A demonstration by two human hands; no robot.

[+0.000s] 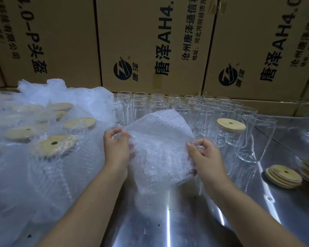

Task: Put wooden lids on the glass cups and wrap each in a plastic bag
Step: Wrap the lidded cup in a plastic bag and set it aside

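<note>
So the bubble-wrap bag (159, 145) is a clear, bumpy, crumpled pouch held just over the shiny steel bench (168, 220). The left hand (116, 145) and right hand (206, 157) both have their fingers (202, 143) curled, pinching its upper edge at either side. Can't tell if anything's inside. Behind the bag are rows of empty glass cups (178, 106), and one to its right wears a round wooden lid (230, 124) with a small hole. Left of the bag sit bubble-wrapped lidded cups (55, 145), further right a loose stack of lids (283, 175).
</note>
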